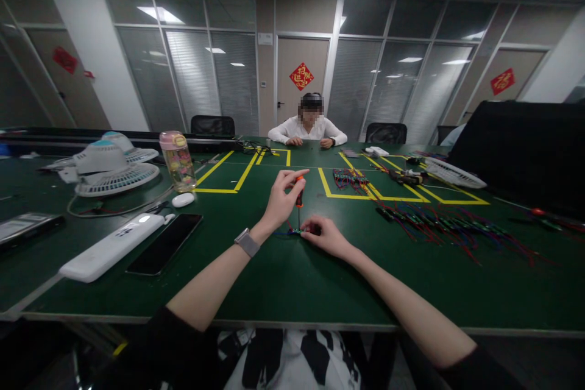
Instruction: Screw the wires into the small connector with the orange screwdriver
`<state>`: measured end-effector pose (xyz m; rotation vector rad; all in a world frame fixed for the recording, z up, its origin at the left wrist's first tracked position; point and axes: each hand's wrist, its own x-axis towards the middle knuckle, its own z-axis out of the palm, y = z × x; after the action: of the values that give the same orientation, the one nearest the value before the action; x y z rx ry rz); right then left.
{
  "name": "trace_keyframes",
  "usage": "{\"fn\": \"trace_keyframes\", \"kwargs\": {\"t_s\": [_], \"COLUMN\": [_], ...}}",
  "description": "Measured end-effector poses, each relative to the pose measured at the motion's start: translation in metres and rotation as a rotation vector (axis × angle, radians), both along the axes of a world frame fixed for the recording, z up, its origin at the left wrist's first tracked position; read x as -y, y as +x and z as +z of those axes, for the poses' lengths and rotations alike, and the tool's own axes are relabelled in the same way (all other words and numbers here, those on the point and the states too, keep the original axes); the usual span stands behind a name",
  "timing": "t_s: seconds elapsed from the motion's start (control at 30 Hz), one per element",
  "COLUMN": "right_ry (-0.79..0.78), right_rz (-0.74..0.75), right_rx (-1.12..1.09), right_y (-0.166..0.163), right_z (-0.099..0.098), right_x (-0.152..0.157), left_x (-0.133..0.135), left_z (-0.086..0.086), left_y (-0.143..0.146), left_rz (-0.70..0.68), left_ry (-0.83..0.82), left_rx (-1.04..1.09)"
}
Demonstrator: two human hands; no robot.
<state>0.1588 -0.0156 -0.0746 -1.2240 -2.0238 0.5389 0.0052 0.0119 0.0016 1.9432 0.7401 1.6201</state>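
Observation:
My left hand (282,200) grips a screwdriver (300,200) with an orange and black handle, its index finger stretched out over the top. The screwdriver stands upright, and its thin shaft runs down to a small green circuit board (296,232) on the table. With thumb and fingers pinched, my right hand (322,236) holds the right end of that board. Blue and red wires show at the board's left side. Where exactly the tip meets the board is too small to tell.
On the green table (256,292), a bundle of wired boards (434,225) lies to the right, with a smaller group (350,180) beyond. Left are a phone (167,244), a white power strip-like case (112,248), a bottle (178,161) and fans (116,164). A person (308,128) sits opposite.

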Motion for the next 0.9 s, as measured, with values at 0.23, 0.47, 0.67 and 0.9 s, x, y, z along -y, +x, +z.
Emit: {"fn": "trace_keyframes", "kwargs": {"t_s": [0.23,0.47,0.67,0.9], "right_ry": [0.005,-0.009,-0.012,-0.009], "right_rz": [-0.004,-0.004,-0.008,0.002], "right_rx": [0.001,-0.003,-0.006,0.044], "right_y": [0.0005,0.0004,0.0001,0.0006], "right_z": [-0.0011,0.0,0.0,0.0031], "right_x": [-0.0004,0.0003,-0.0001,0.002], "left_x": [0.0003,-0.002,-0.0017,-0.0047], "left_z": [-0.0007,-0.0003,-0.0009,0.0001], "left_y": [0.0008,0.0,-0.0004,0.0005], "left_rz": [-0.022,-0.092,-0.001,-0.107], "left_ry": [-0.01,-0.065,-0.015,-0.125], "left_rx": [0.017,0.032,0.014,0.068]}}
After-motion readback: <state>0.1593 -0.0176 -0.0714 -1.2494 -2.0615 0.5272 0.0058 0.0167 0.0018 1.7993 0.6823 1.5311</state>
